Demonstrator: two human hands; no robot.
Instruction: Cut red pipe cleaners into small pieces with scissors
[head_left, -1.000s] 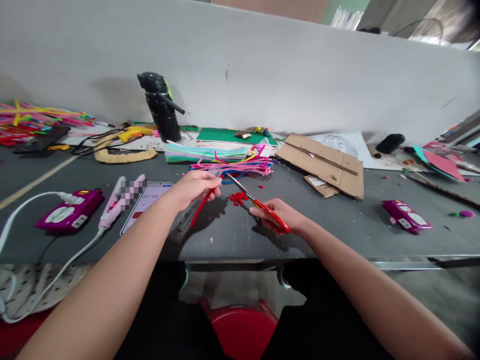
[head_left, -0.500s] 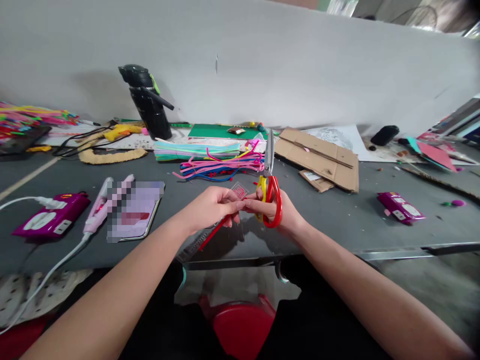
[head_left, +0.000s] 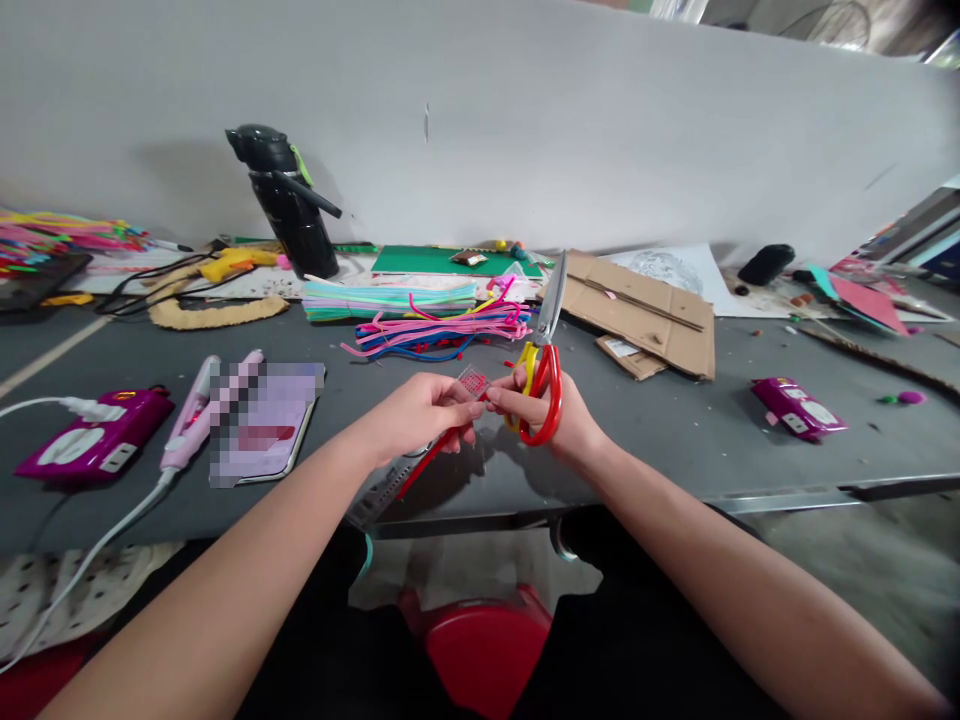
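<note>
My left hand [head_left: 429, 408] is closed around a red pipe cleaner [head_left: 422, 470], whose free length slants down toward the table's front edge. The scissors [head_left: 551, 395], with one red and one yellow handle, hang on my right hand [head_left: 574, 418]; their blades point up and away. Thumb and forefinger of that hand pinch close to the upper end of the pipe cleaner, near my left fingertips; whether they grip it is too small to tell. Under my hands lies a clear plastic ruler [head_left: 377, 497] with cut-out shapes, partly covered by my left hand.
Bundles of pastel pipe cleaners [head_left: 397, 298] and pink and blue pipe cleaners [head_left: 442, 330] lie ahead. Cardboard [head_left: 645, 315] is at the right. A black thermos [head_left: 289, 205] stands by the wall. A phone [head_left: 274, 425], a pink corded tool [head_left: 199, 415] and a purple power strip [head_left: 97, 430] lie left.
The scissors have tilted, their blades swinging to the right. My right fingertips have shifted slightly, and a small gap shows between the hands. The camera view has moved a little.
</note>
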